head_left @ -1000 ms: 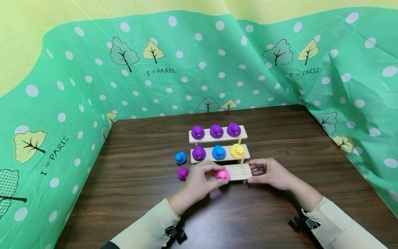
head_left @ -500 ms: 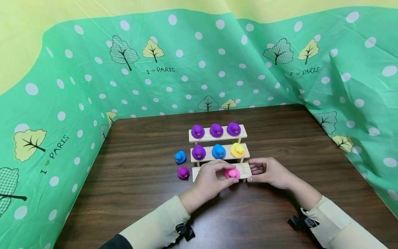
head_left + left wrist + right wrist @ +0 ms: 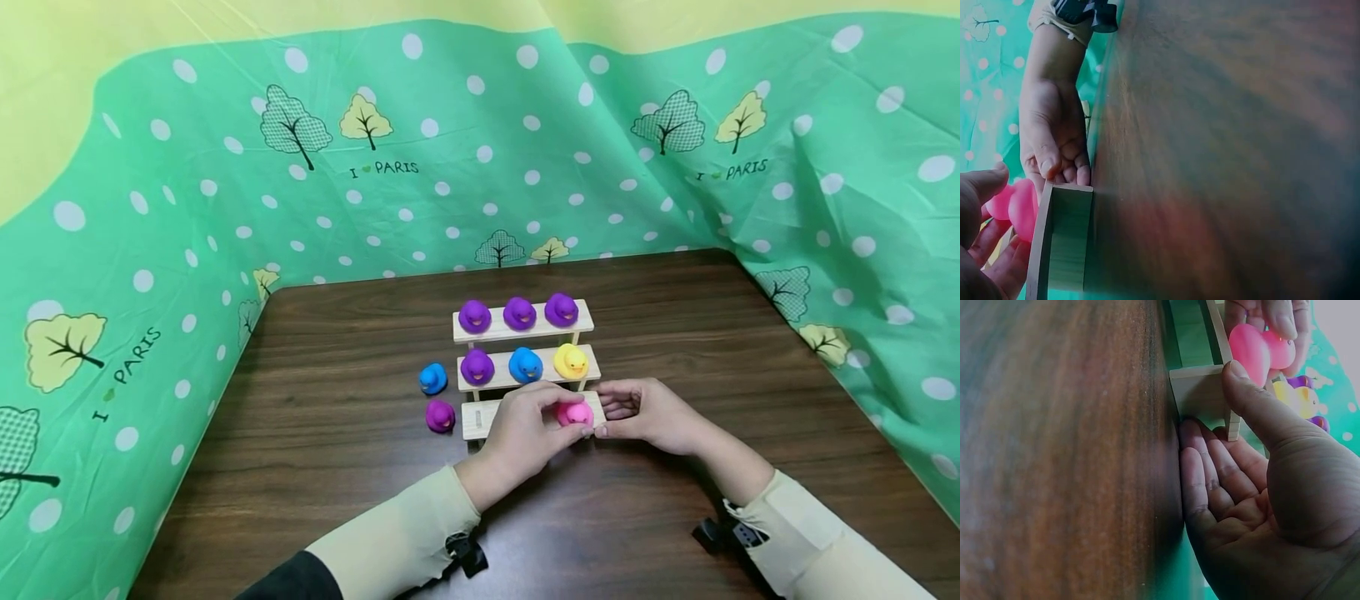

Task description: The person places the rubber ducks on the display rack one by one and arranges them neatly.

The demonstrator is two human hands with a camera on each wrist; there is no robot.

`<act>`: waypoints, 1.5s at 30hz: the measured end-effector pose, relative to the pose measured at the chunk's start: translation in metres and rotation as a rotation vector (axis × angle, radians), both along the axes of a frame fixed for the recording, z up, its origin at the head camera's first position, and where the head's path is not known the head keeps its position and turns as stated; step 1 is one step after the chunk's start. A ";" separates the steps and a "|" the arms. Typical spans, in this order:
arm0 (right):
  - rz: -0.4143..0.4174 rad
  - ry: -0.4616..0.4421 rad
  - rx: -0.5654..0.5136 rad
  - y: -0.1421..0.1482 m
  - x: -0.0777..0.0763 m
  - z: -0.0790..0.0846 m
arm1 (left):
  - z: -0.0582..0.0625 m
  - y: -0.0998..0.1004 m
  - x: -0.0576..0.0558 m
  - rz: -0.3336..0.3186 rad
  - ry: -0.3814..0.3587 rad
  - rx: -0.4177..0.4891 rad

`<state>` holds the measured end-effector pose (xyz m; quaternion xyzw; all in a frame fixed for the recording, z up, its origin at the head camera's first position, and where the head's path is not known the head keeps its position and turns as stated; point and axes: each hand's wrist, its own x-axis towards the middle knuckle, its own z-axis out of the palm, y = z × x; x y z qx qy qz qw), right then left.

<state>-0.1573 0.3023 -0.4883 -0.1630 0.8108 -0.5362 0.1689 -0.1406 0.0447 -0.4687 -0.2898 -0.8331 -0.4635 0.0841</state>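
My left hand (image 3: pixel 525 427) pinches a pink rubber duck (image 3: pixel 576 414) between thumb and fingers, at the right end of the lowest step of a wooden tiered stand (image 3: pixel 477 421). In the right wrist view the pink duck (image 3: pixel 1250 355) sits against the step's edge. At that step's right end, my right hand (image 3: pixel 654 418) holds the corner; its thumb (image 3: pixel 1254 403) lies on the board's edge, with the fingers bent round the end. Above, the middle step carries a purple duck (image 3: pixel 477 367), a blue duck (image 3: pixel 526 365) and a yellow duck (image 3: pixel 572 361).
Three purple ducks, one of them in the middle (image 3: pixel 519 314), line the top step. Left of the stand, a blue duck (image 3: pixel 432 379) and a purple duck (image 3: pixel 440 416) rest on the dark wooden table (image 3: pixel 337 467). Green patterned cloth (image 3: pixel 450 167) rises behind and beside the table.
The left hand has carried the pink duck rightward along the lowest step to its right end, uncovering the step's left part. The right hand has stayed at the corner.
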 end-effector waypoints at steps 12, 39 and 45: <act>0.005 -0.008 -0.015 0.000 -0.001 -0.001 | 0.002 0.009 -0.002 0.051 0.050 -0.111; 0.005 0.001 -0.006 0.000 0.000 0.000 | -0.001 0.002 -0.002 0.013 0.034 -0.077; -0.002 -0.005 0.034 0.001 0.000 0.003 | 0.000 -0.011 -0.002 -0.004 -0.002 -0.077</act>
